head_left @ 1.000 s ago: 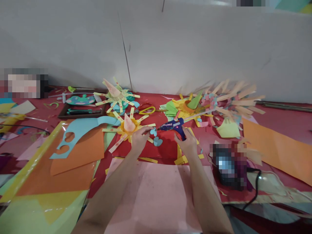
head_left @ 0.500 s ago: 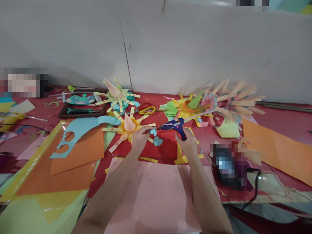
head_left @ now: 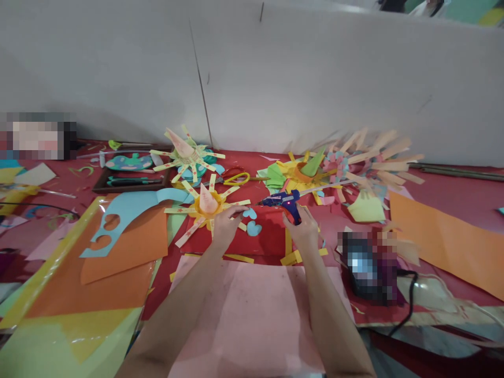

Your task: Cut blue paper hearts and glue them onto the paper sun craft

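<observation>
My right hand (head_left: 303,228) grips the handle of a blue glue gun (head_left: 281,200), whose nozzle points left over a red paper sheet (head_left: 268,239). My left hand (head_left: 227,221) is closed in a pinch at the edge of a yellow and orange paper flower (head_left: 207,205) with a pink cone at its middle. Two small light-blue paper hearts (head_left: 252,221) lie on the red sheet between my hands, the upper one just off my left fingertips; whether those fingers touch it I cannot tell. A pink paper sheet (head_left: 252,315) lies under my forearms.
Other paper flowers stand behind: one (head_left: 187,155) at the back left and a green and yellow one (head_left: 305,170) at the right. Yellow-handled scissors (head_left: 236,177) lie between them. Orange sheets (head_left: 122,252) and a blue cut-out (head_left: 129,210) cover the left; a black cable (head_left: 405,299) runs at the right.
The glue gun's nozzle has drawn back a little to the right, away from the upper blue heart. My left hand stays at the flower.
</observation>
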The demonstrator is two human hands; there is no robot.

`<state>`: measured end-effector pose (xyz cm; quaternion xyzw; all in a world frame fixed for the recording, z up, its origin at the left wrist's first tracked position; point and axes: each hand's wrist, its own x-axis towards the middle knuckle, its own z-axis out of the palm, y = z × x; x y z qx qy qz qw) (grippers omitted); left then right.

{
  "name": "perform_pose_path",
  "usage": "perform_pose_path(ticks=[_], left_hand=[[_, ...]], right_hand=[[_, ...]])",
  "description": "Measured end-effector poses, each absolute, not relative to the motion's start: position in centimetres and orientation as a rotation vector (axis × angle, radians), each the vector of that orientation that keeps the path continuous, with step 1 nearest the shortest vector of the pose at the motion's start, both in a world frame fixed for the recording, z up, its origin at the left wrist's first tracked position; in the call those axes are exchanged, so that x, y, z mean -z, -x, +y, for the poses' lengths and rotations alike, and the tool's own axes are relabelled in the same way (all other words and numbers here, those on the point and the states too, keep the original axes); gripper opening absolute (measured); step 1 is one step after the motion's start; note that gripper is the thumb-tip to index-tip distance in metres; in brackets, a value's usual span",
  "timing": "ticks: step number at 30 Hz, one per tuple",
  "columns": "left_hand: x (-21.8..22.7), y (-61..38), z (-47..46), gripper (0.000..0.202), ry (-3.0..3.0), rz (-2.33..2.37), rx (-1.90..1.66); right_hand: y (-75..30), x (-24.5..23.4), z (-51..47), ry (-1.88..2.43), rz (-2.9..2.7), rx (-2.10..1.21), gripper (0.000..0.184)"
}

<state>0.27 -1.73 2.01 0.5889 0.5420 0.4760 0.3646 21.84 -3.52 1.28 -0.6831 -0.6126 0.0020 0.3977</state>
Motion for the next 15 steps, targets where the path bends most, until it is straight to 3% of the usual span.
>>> perform_pose_path(ticks=[9,15], left_hand=[[-4.4,1.1,-2.8,0.015,-1.898,1.311,-1.323],[-7.4,5.6,-2.8,0.010,-1.849,1.569,-1.334]], right_hand=[[-22.4,-0.7,-2.9,1.839,-1.452,-0.161,0.055],[-22.3,-0.2,-2.8,1.865,-1.437,-0.204,0.059]])
